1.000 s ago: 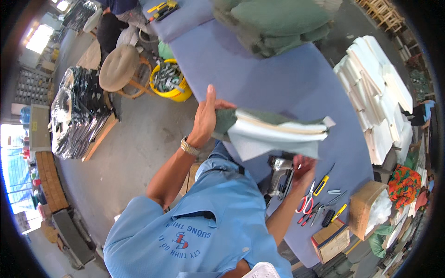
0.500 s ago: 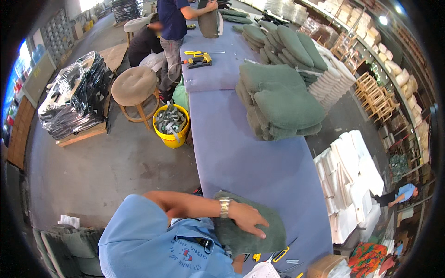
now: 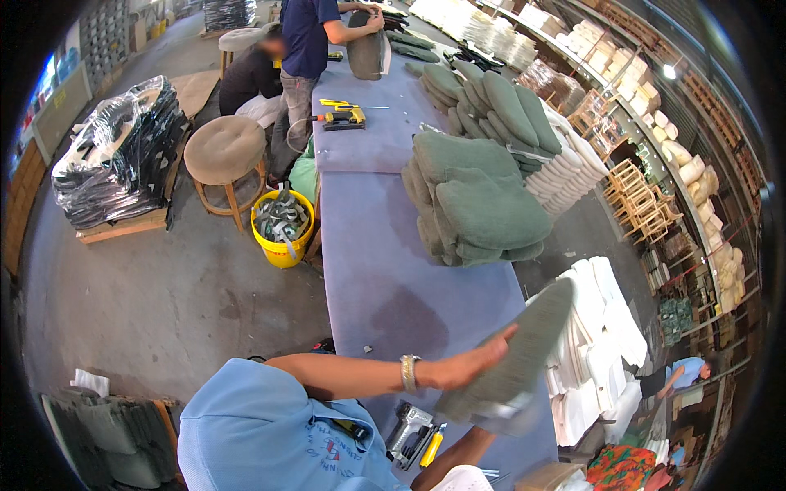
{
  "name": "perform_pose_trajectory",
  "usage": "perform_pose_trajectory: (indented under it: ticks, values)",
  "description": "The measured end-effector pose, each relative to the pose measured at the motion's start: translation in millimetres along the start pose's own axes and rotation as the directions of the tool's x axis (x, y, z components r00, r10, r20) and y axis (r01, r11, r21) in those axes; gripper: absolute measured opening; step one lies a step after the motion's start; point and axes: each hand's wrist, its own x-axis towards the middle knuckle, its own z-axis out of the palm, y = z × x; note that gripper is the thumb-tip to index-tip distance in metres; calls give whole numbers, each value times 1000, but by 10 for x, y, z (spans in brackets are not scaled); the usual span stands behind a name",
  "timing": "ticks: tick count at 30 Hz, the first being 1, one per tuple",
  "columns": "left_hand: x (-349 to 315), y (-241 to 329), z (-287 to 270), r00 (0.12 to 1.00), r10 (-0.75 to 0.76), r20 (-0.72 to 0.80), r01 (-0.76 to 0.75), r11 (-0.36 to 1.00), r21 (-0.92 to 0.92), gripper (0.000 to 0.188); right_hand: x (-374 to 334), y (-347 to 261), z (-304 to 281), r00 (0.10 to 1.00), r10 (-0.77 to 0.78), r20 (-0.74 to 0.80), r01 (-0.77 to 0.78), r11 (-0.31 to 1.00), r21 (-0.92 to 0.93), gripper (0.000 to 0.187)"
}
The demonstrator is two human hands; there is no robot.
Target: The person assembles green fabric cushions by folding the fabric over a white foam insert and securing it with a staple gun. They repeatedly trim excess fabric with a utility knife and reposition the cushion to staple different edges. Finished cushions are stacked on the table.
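Observation:
A dark green seat cushion (image 3: 524, 352) is raised on edge and tilted above the near end of the blue-covered table (image 3: 409, 282); its lower part is pale and blurred. My left hand (image 3: 479, 364), with a metal watch at the wrist, grips it from the left side. From below, my right forearm (image 3: 465, 458) reaches the cushion's lower edge, where the right hand's fingers are hidden. A silver staple gun (image 3: 409, 434) lies on the table below my left wrist, beside a yellow-handled cutter (image 3: 433, 446).
Stacked green cushions (image 3: 487, 204) sit on the table ahead. White padding (image 3: 594, 335) is piled to the right. A yellow bucket of strips (image 3: 282, 245) and a round stool (image 3: 225, 151) stand left. Beyond a yellow staple gun (image 3: 344, 119), a co-worker (image 3: 309, 37) holds a cushion.
The cushion, flat on the table under my left hand earlier, is now lifted, tilted and shifted right. The silver staple gun has come into sight where it lay.

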Motion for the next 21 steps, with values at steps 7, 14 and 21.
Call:
perform_pose_trajectory:
  ticks: [7,14,21]
  values:
    - [-666,149,-1226,803,-549,-231,345,746,-570,75,-467,700,74,910,264,319,-15,791,-612,54]
    - [-1333,-481,-2074,365,-601,-711,736,654,-175,82,-2374,1563,-644,865,451,-221,-444,481,-756,45]
    - [-1285,-1153,-2664,268,-393,-880,855,517,30,81,-2416,1586,-372,917,299,-264,-365,364,-857,67]
